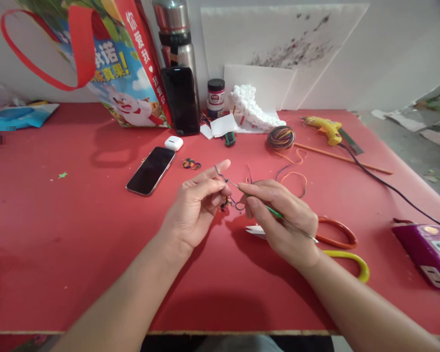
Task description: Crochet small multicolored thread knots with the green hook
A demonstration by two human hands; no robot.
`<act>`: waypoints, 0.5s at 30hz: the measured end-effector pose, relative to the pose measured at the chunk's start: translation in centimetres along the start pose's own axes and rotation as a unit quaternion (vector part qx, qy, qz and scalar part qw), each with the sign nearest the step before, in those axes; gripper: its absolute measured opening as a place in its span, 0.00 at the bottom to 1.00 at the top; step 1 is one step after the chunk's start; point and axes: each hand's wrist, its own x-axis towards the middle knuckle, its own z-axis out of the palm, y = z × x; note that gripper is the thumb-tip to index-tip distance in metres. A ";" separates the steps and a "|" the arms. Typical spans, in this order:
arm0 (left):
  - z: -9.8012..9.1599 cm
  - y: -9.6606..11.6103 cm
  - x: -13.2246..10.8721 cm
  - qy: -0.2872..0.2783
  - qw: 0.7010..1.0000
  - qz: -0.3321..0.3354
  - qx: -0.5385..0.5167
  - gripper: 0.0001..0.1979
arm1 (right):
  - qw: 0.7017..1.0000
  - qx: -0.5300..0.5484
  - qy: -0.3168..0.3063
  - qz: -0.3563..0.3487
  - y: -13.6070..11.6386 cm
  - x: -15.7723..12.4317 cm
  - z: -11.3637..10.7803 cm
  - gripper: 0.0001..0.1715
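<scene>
My left hand point(201, 205) pinches a small crocheted piece point(226, 202) of multicoloured yarn, with a dark strand looped over its raised index finger. A crochet hook point(274, 211) with a green grip is held in my right hand point(282, 215), its tip touching the yarn near my left fingertips. Beneath the right hand lie scissors point(339, 232) with one red and one yellow handle, their blades partly hidden. Loose yarn runs behind the hands towards a multicoloured yarn ball point(280, 138). A small yarn piece point(191, 164) rests further left.
On the red table point(95, 254) are a phone point(151, 171), a white earbud case point(173, 143) and another upright phone point(181, 100) against a steel bottle. A yellow glue gun point(324, 129), its cord and a purple power strip point(427, 252) occupy the right. A gift bag point(132, 93) stands behind.
</scene>
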 end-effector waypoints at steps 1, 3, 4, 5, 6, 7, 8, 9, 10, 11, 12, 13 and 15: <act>0.0 0.1 0.0 -0.004 1.000 -0.001 0.002 0.19 | 1.000 0.003 0.000 0.004 0.0 0.0 -0.1 0.18; -0.1 0.2 0.0 -0.007 1.000 0.004 0.006 0.18 | 1.000 0.006 -0.002 0.007 -0.1 0.2 -0.1 0.17; -0.1 0.3 0.0 -0.008 1.000 0.006 0.009 0.18 | 1.000 0.006 -0.004 0.007 -0.1 0.2 -0.2 0.17; -0.2 0.3 0.1 -0.008 1.000 0.008 0.013 0.17 | 1.000 0.007 -0.004 0.008 -0.1 0.3 -0.2 0.17; -0.2 0.3 0.1 -0.008 1.000 0.008 0.017 0.17 | 1.000 0.008 -0.005 0.009 -0.2 0.4 -0.3 0.17; -0.3 0.4 0.1 -0.008 1.000 0.009 0.023 0.17 | 1.000 0.010 -0.005 0.009 -0.2 0.4 -0.3 0.17; -0.3 0.5 0.1 -0.007 0.999 0.010 0.030 0.17 | 1.000 0.012 -0.006 0.009 -0.2 0.5 -0.3 0.17; -0.4 0.6 0.1 -0.006 0.999 0.011 0.038 0.17 | 1.000 0.015 -0.007 0.008 -0.3 0.5 -0.3 0.17; -0.4 0.6 0.1 -0.004 0.999 0.015 0.047 0.17 | 1.000 0.016 -0.008 0.007 -0.3 0.6 -0.4 0.17; -0.3 0.7 0.1 -0.001 0.998 0.018 0.056 0.17 | 1.000 0.015 -0.009 0.007 -0.4 0.6 -0.4 0.17; -0.3 0.8 0.1 0.002 0.998 0.020 0.064 0.17 | 1.000 0.013 -0.009 0.006 -0.4 0.6 -0.4 0.17; -0.2 1.0 0.1 0.006 0.997 0.021 0.071 0.17 | 1.000 0.010 -0.007 0.004 -0.5 0.6 -0.4 0.17; -0.2 1.2 0.0 0.014 0.997 0.020 0.079 0.17 | 1.000 0.007 -0.002 -0.001 -0.6 0.6 -0.5 0.16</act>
